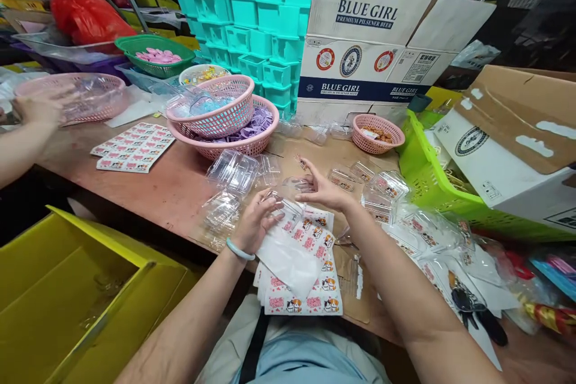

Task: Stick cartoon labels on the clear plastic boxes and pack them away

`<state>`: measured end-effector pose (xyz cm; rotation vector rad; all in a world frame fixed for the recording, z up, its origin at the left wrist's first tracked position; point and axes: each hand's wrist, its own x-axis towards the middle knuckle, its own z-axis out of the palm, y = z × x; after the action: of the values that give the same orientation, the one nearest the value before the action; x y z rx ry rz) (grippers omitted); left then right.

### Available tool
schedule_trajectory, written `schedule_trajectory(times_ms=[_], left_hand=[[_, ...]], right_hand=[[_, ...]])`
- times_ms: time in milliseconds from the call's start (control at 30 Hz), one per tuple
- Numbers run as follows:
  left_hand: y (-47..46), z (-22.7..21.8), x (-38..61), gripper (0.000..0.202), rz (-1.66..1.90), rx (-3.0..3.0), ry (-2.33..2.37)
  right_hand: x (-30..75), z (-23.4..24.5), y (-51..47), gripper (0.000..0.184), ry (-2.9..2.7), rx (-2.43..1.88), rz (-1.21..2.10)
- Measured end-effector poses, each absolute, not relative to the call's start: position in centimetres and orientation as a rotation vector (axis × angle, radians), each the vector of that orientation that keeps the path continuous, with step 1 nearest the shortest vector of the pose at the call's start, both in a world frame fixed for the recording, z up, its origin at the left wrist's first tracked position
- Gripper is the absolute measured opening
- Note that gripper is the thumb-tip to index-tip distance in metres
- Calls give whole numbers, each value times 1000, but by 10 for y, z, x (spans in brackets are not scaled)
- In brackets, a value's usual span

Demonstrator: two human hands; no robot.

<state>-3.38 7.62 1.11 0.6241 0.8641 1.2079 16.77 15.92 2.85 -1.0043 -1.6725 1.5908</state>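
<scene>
- Presses the left hand [255,223] palm-down on the sheets [310,239], fingers loose and unclenched, tips touching a clear case [288,211]; likely pins the paper against sliding.
- Holds the right hand [321,189] at 1 o'clock of the left, fingers stretched toward 9 o'clock at what looks like the same case; cannot tell whether pinching or only touching, the plastic being see-through.
- Places the case between both hands, over the sheets' top edge, close to the stickers.
- Leaves bare cases [231,173] heaped at 10 o'clock, near the left hand.
- Spreads stickered cases [387,183] from 2 to 4 o'clock, apart from the bare ones, probably to sort them.
- Stacks pink baskets [216,109] at 11 o'clock, further back.
- Shows a co-worker's hand [41,107] at 9 o'clock, well apart, at another basket [103,105].
- Sets a green crate [420,174] at 3 o'clock and a yellow bin [67,288] at 8 o'clock, below the table [171,186] edge.
</scene>
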Motion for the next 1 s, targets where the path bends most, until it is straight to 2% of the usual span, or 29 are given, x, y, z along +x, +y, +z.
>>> schedule_trajectory(times_ms=[133,200,267,333,400,500,667,1000], left_hand=[[70,15,-30,33,1268,538,918],[61,18,-23,39,1302,504,946],[52,19,-15,52,1317,458,961],[44,18,-7,58,1306,433,969],[38,15,-1,54,1271,457,970],[34,11,4,52,1180,551,988],[35,7,1,61,1066,649,958],[45,-1,-12,57,1013,535,893]], right_hand=[[176,21,169,102,-1637,-1241,1151],[178,28,166,86,-1617,-1347,831],[175,39,150,61,-1552,-1327,599],[169,50,121,38,-1461,-1231,623],[162,55,88,28,-1377,-1179,793],[158,46,55,28,-1257,-1238,914],[167,28,52,30,-1102,-1287,961],[163,30,29,29,-1202,-1313,1160]])
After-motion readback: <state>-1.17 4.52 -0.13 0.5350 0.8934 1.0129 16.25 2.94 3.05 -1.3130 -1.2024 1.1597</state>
